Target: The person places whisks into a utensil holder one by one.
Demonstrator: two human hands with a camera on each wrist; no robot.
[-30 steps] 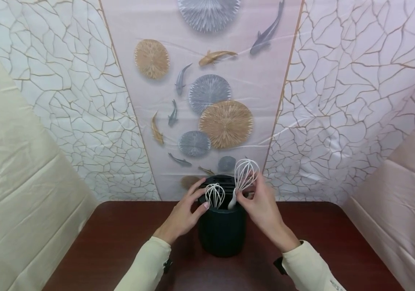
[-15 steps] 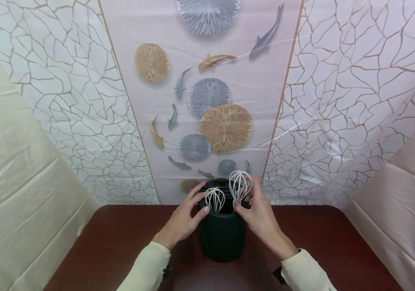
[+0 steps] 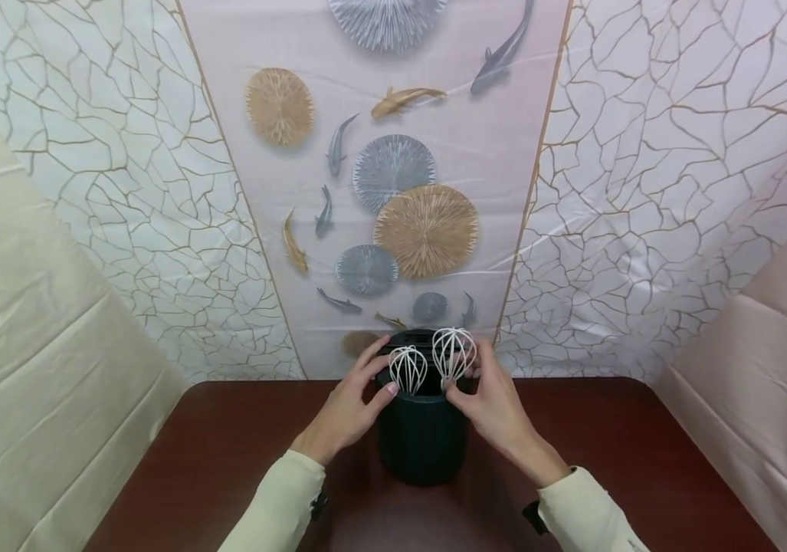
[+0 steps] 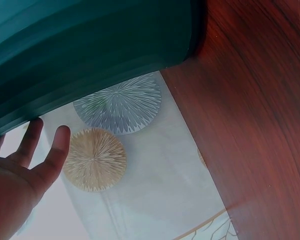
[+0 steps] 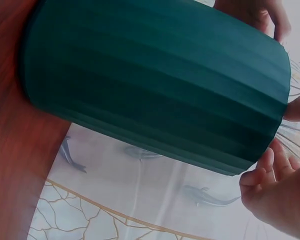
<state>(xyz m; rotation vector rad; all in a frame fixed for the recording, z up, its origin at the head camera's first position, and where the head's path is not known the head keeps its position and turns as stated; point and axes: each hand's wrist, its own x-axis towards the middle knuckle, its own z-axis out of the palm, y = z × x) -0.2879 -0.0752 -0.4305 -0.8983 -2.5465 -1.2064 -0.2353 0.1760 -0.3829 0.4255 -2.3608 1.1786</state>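
Observation:
A dark green, ribbed utensil holder [image 3: 424, 445] stands upright on the table, with a black slotted part inside its mouth. A smaller white whisk [image 3: 408, 369] is in its left side, wires up. My left hand [image 3: 346, 406] rests against the left of the rim, thumb at the front and fingers spread fairly straight toward the back. My right hand [image 3: 501, 399] pinches a larger white whisk [image 3: 454, 354] near the base of its wires, over the right of the mouth. Its handle is hidden. In the right wrist view, my right fingers [image 5: 270, 185] are at the rim.
The dark red wooden table [image 3: 227, 475] has rounded back corners. Behind it hangs a patterned backdrop [image 3: 427, 230] with printed fish and discs. Pale cloth panels [image 3: 34, 368] slope up on either side.
The larger whisk has gone down and slightly left with my right hand, becoming more upright; its handle, visible earlier, is now out of sight. My left hand stays at the holder's rim.

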